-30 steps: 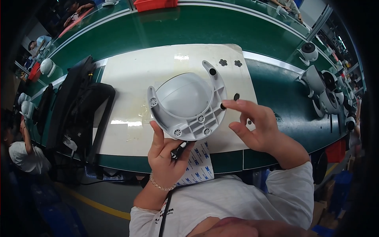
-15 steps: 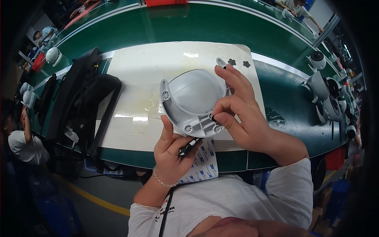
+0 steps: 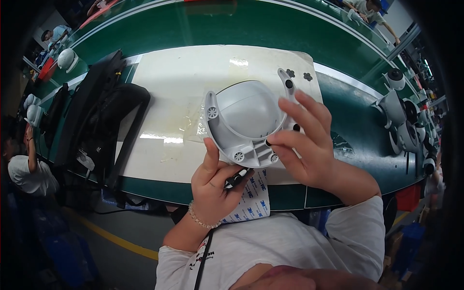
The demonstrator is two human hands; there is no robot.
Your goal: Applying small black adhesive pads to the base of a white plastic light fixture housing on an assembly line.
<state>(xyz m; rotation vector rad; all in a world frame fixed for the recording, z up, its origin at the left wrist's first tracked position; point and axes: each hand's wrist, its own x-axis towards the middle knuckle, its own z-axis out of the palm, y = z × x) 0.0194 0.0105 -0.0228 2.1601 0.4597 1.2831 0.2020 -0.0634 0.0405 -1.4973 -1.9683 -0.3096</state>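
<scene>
Left hand (image 3: 212, 178) grips the shell (image 3: 245, 110) by its lower rim at frame centre, right hand (image 3: 309, 153) has a fingertip at a black pad (image 3: 268, 143), pinch or press unclear; steady support and flat, centred pressure should seat it best.

Around the pale mat (image 3: 164, 77), black gear (image 3: 89, 113) lies at its left edge, white devices (image 3: 389, 107) cluster well to its right, a red bin (image 3: 409, 197) sits beyond its near right corner, and a yellow floor line (image 3: 116, 242) runs below its near left.
</scene>
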